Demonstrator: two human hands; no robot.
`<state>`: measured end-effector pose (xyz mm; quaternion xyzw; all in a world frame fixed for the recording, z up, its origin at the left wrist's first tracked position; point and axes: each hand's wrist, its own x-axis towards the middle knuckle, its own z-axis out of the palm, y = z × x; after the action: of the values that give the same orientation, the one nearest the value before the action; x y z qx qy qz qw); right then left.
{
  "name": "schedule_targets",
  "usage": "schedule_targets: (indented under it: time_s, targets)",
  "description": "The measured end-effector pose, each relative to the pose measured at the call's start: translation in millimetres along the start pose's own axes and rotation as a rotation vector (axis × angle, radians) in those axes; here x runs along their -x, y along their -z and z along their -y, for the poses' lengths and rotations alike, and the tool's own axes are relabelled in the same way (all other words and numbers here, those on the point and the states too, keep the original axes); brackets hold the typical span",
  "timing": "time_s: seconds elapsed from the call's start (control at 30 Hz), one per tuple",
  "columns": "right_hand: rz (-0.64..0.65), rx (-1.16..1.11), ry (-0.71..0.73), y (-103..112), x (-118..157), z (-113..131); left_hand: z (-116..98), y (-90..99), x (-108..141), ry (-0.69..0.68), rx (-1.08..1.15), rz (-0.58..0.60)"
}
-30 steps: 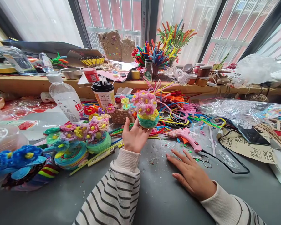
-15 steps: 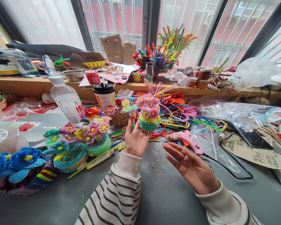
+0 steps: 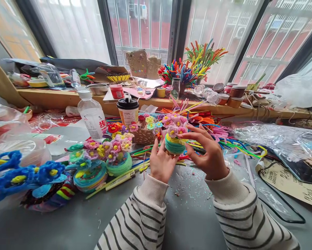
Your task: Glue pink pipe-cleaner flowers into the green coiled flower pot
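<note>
A small flower pot (image 3: 175, 145), wrapped in turquoise and yellow pipe cleaner, carries a bunch of pink pipe-cleaner flowers (image 3: 174, 121). It rests in my left hand (image 3: 162, 165), whose palm and fingers cup its underside. From the right, my right hand (image 3: 208, 149) reaches in with fingers apart and curved. Its index fingertip meets the lower pink flowers at the pot's rim, and the thumb is close to the pot's side. On the left stand more pots of pipe-cleaner flowers: a green one (image 3: 118, 166), a striped pastel one (image 3: 90, 178) and one with blue flowers (image 3: 51, 194).
A water bottle (image 3: 91, 114) and a lidded drink cup (image 3: 128, 111) stand behind the pots. Loose pipe cleaners (image 3: 205, 121) spread across the back. A box cutter (image 3: 121, 180) lies at centre left. At right are a black cable (image 3: 281, 217), brown paper (image 3: 283, 180) and plastic wrapping (image 3: 270, 139).
My right hand has moved left and up to the flowers, from open beside the pot. The left hand still holds the pot. The camera view has shifted, so the scene sits further right and lower.
</note>
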<state>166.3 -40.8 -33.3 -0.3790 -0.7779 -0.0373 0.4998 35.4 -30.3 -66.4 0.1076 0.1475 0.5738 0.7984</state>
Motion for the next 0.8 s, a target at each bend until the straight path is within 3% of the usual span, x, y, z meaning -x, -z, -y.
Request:
schedule_targets:
  time_s: [0.1,0.23,0.53,0.8]
  targets:
    - [-0.029,0.19,0.184,-5.9,0.7,-3.9,0.3,-0.9,0.8,-0.004,0.022,0.0]
    - [-0.054,0.268,0.309,-9.1,2.2,-5.3,0.9,-2.2,0.7,-0.015,0.048,-0.012]
    - [-0.047,0.442,0.429,-24.4,9.4,-14.1,3.0,-0.3,-0.8,-0.014,0.039,-0.029]
    - [-0.16,0.548,0.392,-29.1,15.7,-19.4,6.9,0.3,-2.0,-0.019,-0.019,-0.039]
